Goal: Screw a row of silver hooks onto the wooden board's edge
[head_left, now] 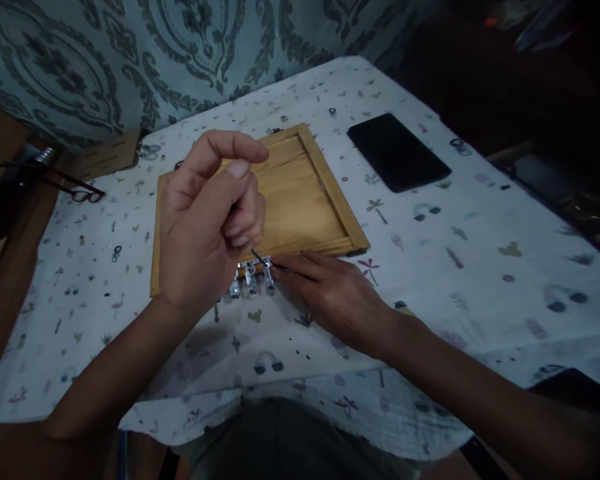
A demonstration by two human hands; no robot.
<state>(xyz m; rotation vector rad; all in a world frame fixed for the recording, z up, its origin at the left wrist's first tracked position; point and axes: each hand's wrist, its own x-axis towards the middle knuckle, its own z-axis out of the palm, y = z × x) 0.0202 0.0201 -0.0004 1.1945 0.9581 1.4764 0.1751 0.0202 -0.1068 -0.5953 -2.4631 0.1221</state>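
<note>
A shallow wooden tray [325, 200] lies on the patterned tablecloth in front of me. My left hand [207, 220] is raised above its near edge, fingers curled round a thin dark tool whose tip [257, 257] pokes out below. That tip points down at several small shiny metal pieces [250, 280] lined up at the tray's front edge. My right hand [330, 290] rests flat on the cloth just right of them, fingertips pressed beside the metal pieces. What the right fingers pinch, if anything, is hidden.
A black phone [397, 152] lies face up at the back right. Dark-framed glasses [77, 190] sit at the far left near a piece of cardboard [107, 155]. A patterned wall stands behind the table. The table's right edge drops into darkness.
</note>
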